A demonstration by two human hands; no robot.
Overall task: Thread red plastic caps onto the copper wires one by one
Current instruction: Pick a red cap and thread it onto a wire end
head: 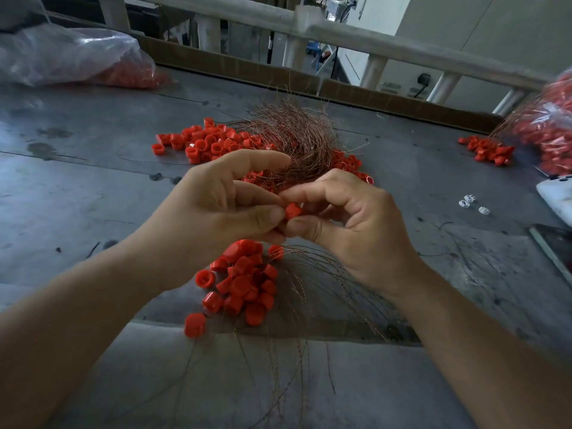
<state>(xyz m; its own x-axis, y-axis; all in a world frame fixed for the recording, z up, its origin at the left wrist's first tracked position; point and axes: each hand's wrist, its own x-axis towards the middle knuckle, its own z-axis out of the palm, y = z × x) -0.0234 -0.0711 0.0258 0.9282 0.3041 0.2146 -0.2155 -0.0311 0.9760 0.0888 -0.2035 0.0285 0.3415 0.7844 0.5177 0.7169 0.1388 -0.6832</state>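
A single wide-angle view comes from the person's head, facing forward and down over the bench [93, 187]. It sits close above the left hand [213, 209] and right hand [353, 221], which meet on a red cap [292, 211] at mid-frame. A railing [387, 48] crosses the top.

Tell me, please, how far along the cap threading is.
Done, apparently: the near cluster of caps, with copper wires fanning out from it. In hand: one red cap, pinched between the left hand and right hand. Left: the loose caps pile and the bare copper wire bundle behind, so plenty remains.
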